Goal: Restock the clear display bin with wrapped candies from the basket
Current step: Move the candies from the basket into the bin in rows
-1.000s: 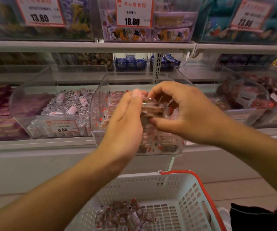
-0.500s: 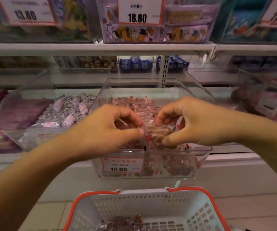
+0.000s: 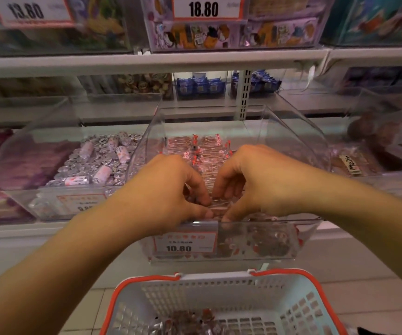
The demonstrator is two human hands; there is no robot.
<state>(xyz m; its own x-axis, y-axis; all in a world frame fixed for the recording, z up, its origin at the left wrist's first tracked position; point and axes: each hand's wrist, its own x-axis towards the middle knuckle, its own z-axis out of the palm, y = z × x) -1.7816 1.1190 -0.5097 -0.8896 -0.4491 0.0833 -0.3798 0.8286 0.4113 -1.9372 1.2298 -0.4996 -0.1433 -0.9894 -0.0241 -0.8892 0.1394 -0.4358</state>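
The wrapped candies (image 3: 215, 206) now being set down lie just inside the front wall of the clear display bin (image 3: 255, 240), pinched from both sides: the left hand (image 3: 171, 192) and the right hand (image 3: 250, 182) meet over them, fingers (image 3: 202, 197) curled and clamped on the clear wrappers.

The likely slip is at that front wall. The candies sit close to its rim, and slick wrappers let go there could slide over it and drop toward the white basket (image 3: 221, 281) below the bin, or past it to the floor. Pushing them deeper could also upset the neat rows at the back of the bin.

How many candies the hands hold I cannot tell; the palms cover them. The basket is cut off at the bottom edge, so its remaining stock shows only partly. The bin's price label (image 3: 185, 243) is half blurred.
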